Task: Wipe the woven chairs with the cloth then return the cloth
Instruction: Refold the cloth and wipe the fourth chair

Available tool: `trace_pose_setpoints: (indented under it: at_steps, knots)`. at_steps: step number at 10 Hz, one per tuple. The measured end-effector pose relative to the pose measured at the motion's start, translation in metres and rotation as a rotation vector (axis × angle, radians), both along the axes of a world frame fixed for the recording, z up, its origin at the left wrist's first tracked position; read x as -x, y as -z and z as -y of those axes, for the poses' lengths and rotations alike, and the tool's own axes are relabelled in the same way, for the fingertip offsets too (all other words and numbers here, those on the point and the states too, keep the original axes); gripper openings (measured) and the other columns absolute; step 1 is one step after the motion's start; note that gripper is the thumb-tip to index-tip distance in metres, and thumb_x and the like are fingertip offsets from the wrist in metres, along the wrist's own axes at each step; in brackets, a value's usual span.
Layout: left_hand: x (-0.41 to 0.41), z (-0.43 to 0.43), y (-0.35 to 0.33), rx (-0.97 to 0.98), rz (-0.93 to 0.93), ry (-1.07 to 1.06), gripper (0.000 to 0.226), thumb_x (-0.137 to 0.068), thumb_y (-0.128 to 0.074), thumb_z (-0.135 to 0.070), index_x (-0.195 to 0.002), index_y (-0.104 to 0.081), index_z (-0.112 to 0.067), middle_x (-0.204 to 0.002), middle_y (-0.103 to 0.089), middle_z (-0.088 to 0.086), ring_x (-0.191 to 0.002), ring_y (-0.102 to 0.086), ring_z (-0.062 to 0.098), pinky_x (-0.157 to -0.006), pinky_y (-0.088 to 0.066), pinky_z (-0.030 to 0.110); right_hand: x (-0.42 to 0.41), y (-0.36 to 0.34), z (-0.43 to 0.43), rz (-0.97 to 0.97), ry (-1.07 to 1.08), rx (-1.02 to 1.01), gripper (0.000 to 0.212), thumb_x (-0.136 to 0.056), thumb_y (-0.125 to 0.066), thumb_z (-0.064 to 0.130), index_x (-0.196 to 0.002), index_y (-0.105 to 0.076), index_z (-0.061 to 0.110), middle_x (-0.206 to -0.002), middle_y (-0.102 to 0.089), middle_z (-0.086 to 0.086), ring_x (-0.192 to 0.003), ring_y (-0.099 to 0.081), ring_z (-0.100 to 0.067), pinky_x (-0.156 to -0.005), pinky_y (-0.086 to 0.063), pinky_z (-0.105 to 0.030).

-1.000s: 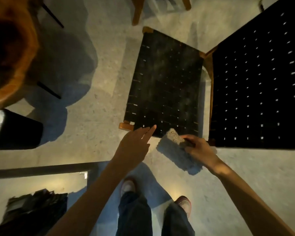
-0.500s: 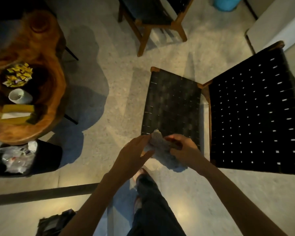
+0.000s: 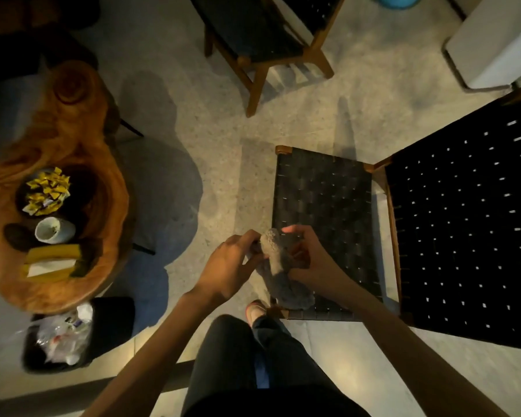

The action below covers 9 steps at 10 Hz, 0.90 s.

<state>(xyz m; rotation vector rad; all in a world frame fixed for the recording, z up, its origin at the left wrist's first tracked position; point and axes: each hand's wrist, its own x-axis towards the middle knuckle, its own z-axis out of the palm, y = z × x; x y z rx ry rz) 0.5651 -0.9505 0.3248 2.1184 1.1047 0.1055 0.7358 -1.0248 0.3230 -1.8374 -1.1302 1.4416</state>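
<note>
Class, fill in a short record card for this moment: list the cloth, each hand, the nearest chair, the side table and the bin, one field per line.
cloth: grey cloth, bunched, held up in front of the seat's near edge
left hand: left hand pinches the cloth's upper end
right hand: right hand grips the cloth from the other side
nearest chair: woven chair, dark seat with wooden frame, black woven back to its right
side table: wooden table with yellow packets and a white cup
bin: black bin with a plastic liner, below the table

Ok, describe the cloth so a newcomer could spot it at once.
Find the woven chair seat at centre. Over its near left corner, the left hand and right hand grip the cloth: grey, fluffy, bunched, unlike the flat black weave.
</note>
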Motion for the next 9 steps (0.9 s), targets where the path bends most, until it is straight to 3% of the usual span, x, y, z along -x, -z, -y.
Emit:
trace_pose_setpoints:
  at_steps: [1, 2, 3, 4, 5, 6, 7, 8, 9]
  knots:
    - [-0.002, -0.030, 0.006, 0.042, -0.004, 0.008, 0.024, -0.094, -0.056, -0.024, -0.117, -0.054, -0.016, -0.109, -0.062, 0.005, -0.096, -0.055, 0.016, -0.081, -0.043, 0.022, 0.001, 0.007, -0.024, -0.035, 0.014, -0.051, 0.062, -0.084, -0.065, -0.002, -0.133, -0.034, 0.021, -0.113, -0.055, -0.003, -0.103, -0.059, -0.019, -0.084, -0.050, -0.021]
    - [-0.009, -0.064, 0.012, 0.089, -0.038, 0.029, 0.026, -0.094, -0.056, -0.026, -0.119, -0.054, -0.017, -0.114, -0.062, 0.004, -0.101, -0.056, 0.017, -0.085, -0.042, 0.023, -0.004, 0.014, -0.035, 0.038, 0.007, -0.001, 0.068, -0.083, -0.067, 0.000, -0.134, -0.032, 0.030, -0.108, -0.056, 0.007, -0.098, -0.060, -0.013, -0.086, -0.052, -0.021]
    - [-0.020, -0.094, 0.012, 0.117, -0.063, 0.133, 0.028, -0.094, -0.054, -0.027, -0.120, -0.055, -0.016, -0.113, -0.063, 0.005, -0.104, -0.058, 0.021, -0.087, -0.041, 0.026, -0.017, 0.027, -0.044, 0.180, -0.014, -0.119, 0.062, -0.090, -0.037, -0.022, -0.142, -0.035, 0.013, -0.123, -0.061, -0.003, -0.113, -0.054, -0.037, -0.110, -0.036, -0.035]
    - [-0.037, -0.128, 0.017, 0.204, -0.025, 0.264, 0.021, -0.097, -0.051, -0.025, -0.113, -0.055, -0.013, -0.110, -0.062, 0.009, -0.098, -0.058, 0.023, -0.081, -0.040, 0.023, -0.013, 0.038, -0.077, 0.156, 0.132, -0.416, 0.038, -0.093, -0.047, -0.011, -0.128, -0.043, 0.002, -0.124, -0.053, -0.027, -0.117, -0.055, -0.031, -0.103, -0.045, -0.044]
    - [-0.041, -0.163, 0.028, 0.218, -0.028, 0.406, 0.021, -0.096, -0.052, -0.028, -0.114, -0.052, -0.019, -0.109, -0.060, -0.001, -0.097, -0.056, 0.011, -0.081, -0.041, 0.012, 0.002, 0.020, -0.093, -0.184, 0.223, 0.002, 0.044, -0.085, -0.068, 0.003, -0.118, -0.044, 0.020, -0.113, -0.059, -0.006, -0.099, -0.064, -0.010, -0.087, -0.055, -0.027]
    - [-0.037, -0.204, 0.033, 0.141, -0.039, 0.532, 0.028, -0.092, -0.058, -0.027, -0.117, -0.053, -0.017, -0.111, -0.060, -0.003, -0.101, -0.056, 0.008, -0.074, -0.033, 0.003, 0.021, 0.028, -0.115, -0.107, 0.366, 0.077, 0.041, -0.082, -0.073, 0.013, -0.111, -0.048, 0.026, -0.110, -0.061, 0.002, -0.100, -0.063, -0.012, -0.090, -0.054, -0.031]
    - [-0.031, -0.243, 0.034, 0.093, 0.035, 0.651, 0.021, -0.088, -0.064, -0.027, -0.105, -0.055, -0.018, -0.103, -0.063, -0.004, -0.092, -0.057, 0.006, -0.064, -0.034, 0.001, 0.038, 0.039, -0.143, 0.146, 0.450, 0.110, 0.038, -0.080, -0.075, 0.028, -0.103, -0.047, 0.037, -0.103, -0.056, 0.016, -0.093, -0.058, 0.000, -0.078, -0.049, -0.014]
    - [-0.030, -0.273, 0.038, 0.000, 0.049, 0.761, 0.020, -0.087, -0.065, -0.028, -0.102, -0.055, -0.020, -0.101, -0.063, -0.007, -0.084, -0.049, -0.003, -0.060, -0.034, 0.002, 0.053, 0.040, -0.160, 0.373, 0.437, 0.171, 0.044, -0.079, -0.073, 0.044, -0.115, -0.051, 0.034, -0.108, -0.048, 0.012, -0.095, -0.052, -0.006, -0.076, -0.046, -0.015]
    - [-0.037, -0.290, 0.042, -0.016, 0.014, 0.852, 0.020, -0.089, -0.063, -0.027, -0.105, -0.054, -0.021, -0.104, -0.060, -0.009, -0.084, -0.048, -0.003, -0.057, -0.030, 0.007, 0.059, 0.052, -0.171, 0.596, 0.397, 0.219, 0.050, -0.077, -0.069, 0.054, -0.120, -0.054, 0.032, -0.126, -0.037, 0.006, -0.110, -0.037, -0.012, -0.085, -0.047, -0.025]
